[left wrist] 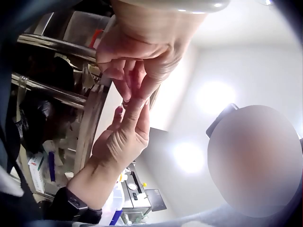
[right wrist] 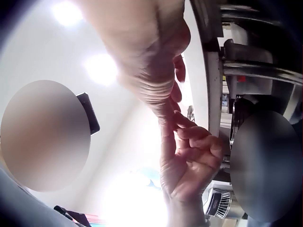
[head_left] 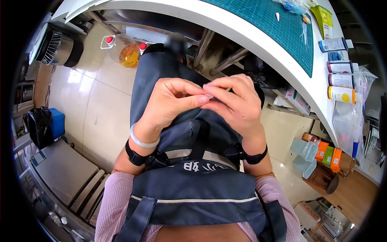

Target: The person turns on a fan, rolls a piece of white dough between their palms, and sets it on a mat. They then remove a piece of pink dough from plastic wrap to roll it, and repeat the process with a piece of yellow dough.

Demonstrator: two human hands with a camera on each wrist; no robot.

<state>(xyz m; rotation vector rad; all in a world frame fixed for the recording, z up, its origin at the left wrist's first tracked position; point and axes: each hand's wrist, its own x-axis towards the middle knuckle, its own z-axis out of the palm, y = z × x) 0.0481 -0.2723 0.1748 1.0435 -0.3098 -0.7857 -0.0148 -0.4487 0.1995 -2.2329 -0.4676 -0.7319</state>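
Observation:
Above the aproned lap, both hands meet at their fingertips. The left hand (head_left: 171,99), with a pale bangle at its wrist, pinches a small whitish piece (head_left: 209,96) between thumb and index finger. From the other side, the right hand (head_left: 238,99) pinches the same piece with thumb and fingertips. Its kind cannot be made out; the fingers hide most of it. In the left wrist view, the right hand (left wrist: 120,144) reaches up to the left fingertips. In the right wrist view, the left hand (right wrist: 191,163) shows curled fingers below the right thumb.
A white table (head_left: 177,10) curves ahead, bearing a green cutting mat (head_left: 262,28) with a small white teardrop-shaped piece (head_left: 277,16). Several small bottles (head_left: 340,80) line its right side. On the floor stand an oil jug (head_left: 125,50) and, left, a metal bin (head_left: 60,48).

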